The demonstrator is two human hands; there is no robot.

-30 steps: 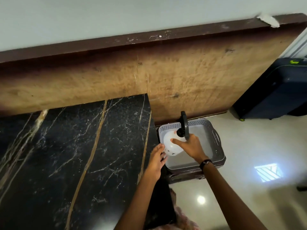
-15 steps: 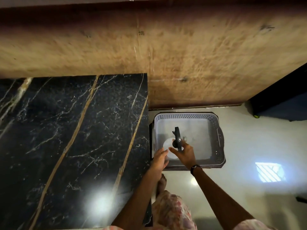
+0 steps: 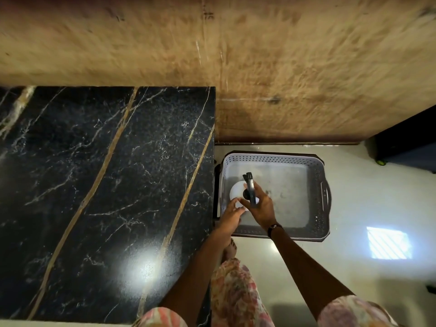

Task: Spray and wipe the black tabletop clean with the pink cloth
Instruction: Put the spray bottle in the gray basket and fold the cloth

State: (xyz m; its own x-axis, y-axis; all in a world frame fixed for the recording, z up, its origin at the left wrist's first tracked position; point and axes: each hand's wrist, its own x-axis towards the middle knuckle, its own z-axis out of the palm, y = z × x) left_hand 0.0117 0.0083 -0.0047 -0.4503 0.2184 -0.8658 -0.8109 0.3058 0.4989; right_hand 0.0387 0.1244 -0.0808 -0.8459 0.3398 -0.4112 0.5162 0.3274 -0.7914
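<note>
The black marble tabletop (image 3: 106, 185) with gold veins fills the left half of the view. To its right, a grey perforated basket (image 3: 318, 197) sits on the floor. Inside it stands a white spray bottle (image 3: 236, 191) with a black trigger head (image 3: 250, 185). My right hand (image 3: 262, 206) grips the bottle around its neck and trigger. My left hand (image 3: 231, 214) reaches over the basket's near-left corner, fingers straight and touching the bottle's side. No pink cloth is in view.
A worn wooden panel (image 3: 259, 67) stands behind the table and basket. A dark suitcase (image 3: 410, 138) sits at the right edge on the pale glossy floor (image 3: 354, 267). My foot and floral clothing show below the basket.
The view has tilted downward, bringing the basket and table closer. The spray bottle has gone lower into the basket in my right hand; my left hand stays alongside it.
</note>
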